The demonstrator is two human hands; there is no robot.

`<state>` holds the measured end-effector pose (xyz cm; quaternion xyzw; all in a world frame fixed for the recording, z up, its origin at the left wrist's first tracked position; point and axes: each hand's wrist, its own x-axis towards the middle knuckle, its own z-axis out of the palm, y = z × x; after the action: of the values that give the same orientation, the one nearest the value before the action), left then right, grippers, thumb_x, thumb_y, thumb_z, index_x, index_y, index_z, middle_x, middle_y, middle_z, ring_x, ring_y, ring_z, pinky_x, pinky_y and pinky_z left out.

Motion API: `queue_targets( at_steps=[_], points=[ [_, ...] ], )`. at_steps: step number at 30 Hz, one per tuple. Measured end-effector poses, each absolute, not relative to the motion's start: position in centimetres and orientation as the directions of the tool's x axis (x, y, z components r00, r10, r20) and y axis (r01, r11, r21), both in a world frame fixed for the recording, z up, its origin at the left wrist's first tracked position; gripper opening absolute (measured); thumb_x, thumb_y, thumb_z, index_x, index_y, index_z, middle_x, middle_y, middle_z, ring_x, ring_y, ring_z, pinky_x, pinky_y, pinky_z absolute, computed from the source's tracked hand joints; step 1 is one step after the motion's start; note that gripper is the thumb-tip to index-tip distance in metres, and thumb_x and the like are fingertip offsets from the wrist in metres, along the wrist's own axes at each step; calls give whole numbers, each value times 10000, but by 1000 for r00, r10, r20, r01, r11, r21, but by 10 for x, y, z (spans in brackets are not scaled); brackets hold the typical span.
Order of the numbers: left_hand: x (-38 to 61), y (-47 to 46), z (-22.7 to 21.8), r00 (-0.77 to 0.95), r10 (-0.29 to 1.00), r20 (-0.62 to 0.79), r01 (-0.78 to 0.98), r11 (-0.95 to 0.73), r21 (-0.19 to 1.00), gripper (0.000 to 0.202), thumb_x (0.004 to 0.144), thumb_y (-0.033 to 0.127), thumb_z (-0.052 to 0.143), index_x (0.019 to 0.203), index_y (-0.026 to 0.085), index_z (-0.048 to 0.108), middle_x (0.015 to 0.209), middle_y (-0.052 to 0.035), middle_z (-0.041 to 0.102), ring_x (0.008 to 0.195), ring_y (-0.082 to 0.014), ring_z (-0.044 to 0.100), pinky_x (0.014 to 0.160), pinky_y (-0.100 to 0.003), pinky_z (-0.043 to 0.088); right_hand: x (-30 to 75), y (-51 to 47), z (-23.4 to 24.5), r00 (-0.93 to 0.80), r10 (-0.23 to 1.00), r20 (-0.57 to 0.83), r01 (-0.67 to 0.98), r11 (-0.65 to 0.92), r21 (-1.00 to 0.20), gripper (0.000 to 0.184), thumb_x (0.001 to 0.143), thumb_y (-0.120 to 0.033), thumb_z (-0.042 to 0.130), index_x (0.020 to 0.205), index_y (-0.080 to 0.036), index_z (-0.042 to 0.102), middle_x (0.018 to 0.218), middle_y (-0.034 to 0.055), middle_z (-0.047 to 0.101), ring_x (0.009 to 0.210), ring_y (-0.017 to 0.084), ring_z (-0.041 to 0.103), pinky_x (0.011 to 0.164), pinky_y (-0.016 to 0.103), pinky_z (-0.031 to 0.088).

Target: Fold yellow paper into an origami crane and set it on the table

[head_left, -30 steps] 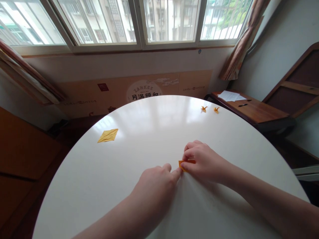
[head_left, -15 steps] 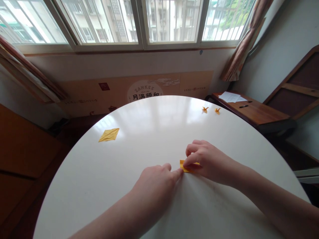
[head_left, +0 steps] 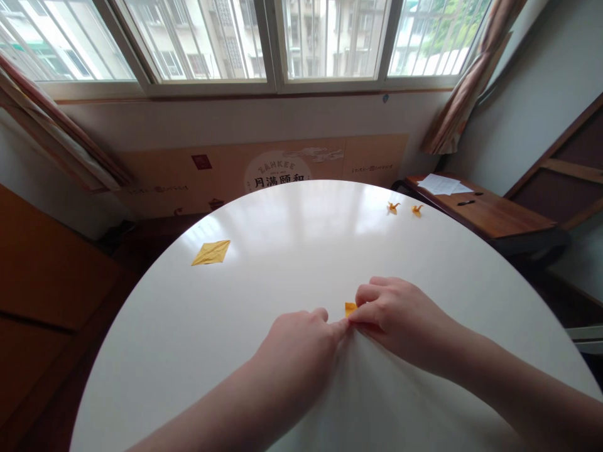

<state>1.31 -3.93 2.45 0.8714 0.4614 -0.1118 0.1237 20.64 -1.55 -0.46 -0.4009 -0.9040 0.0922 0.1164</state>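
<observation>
Bare to the picture's edge: the person's left hand (head_left: pixel 294 344) and forearm, entering from 7 o'clock, and right hand (head_left: pixel 398 317) and forearm, from 4 o'clock, both uncovered, smooth, with rounded knuckles.

Right hand (head_left: pixel 400 314) pins the orange paper (head_left: pixel 350 308) to the table (head_left: pixel 188 351). Left hand (head_left: pixel 296 342) is curled, index tip touching the right fingertips. Yellow sheet (head_left: pixel 211 252) lies well left of the fingers. Two cranes (head_left: pixel 393 206) sit far beyond them.
</observation>
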Motion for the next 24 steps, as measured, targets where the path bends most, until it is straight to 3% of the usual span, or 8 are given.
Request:
queue_targets(
  at_steps=[7, 16, 24],
  points=[
    [9, -37, 22, 568, 770, -291, 821, -555, 133, 380, 846, 188, 507, 1191, 304, 617, 800, -20, 616, 631, -202, 613, 527, -284, 379, 205, -16, -7, -556, 826, 97, 788, 560, -254, 216, 894, -209, 627, 737, -280, 758, 771, -16, 707, 744, 157, 551, 647, 276, 323],
    [7, -36, 20, 579, 766, -278, 814, -562, 145, 384, 839, 167, 491, 1167, 297, 642, 800, -29, 613, 657, -220, 623, 572, -311, 446, 202, -13, -12, -521, 839, 154, 805, 543, -238, 210, 901, -216, 595, 760, -262, 744, 805, -15, 715, 762, 154, 571, 611, 276, 307],
    [5, -36, 19, 591, 768, -248, 806, -570, 156, 351, 816, 163, 511, 1107, 286, 666, 807, -32, 626, 644, -213, 631, 563, -297, 429, 199, -18, -4, -560, 822, 105, 811, 570, -134, 232, 894, -196, 601, 698, -236, 719, 759, 0, 682, 724, 152, 534, 592, 288, 270]
  ],
)
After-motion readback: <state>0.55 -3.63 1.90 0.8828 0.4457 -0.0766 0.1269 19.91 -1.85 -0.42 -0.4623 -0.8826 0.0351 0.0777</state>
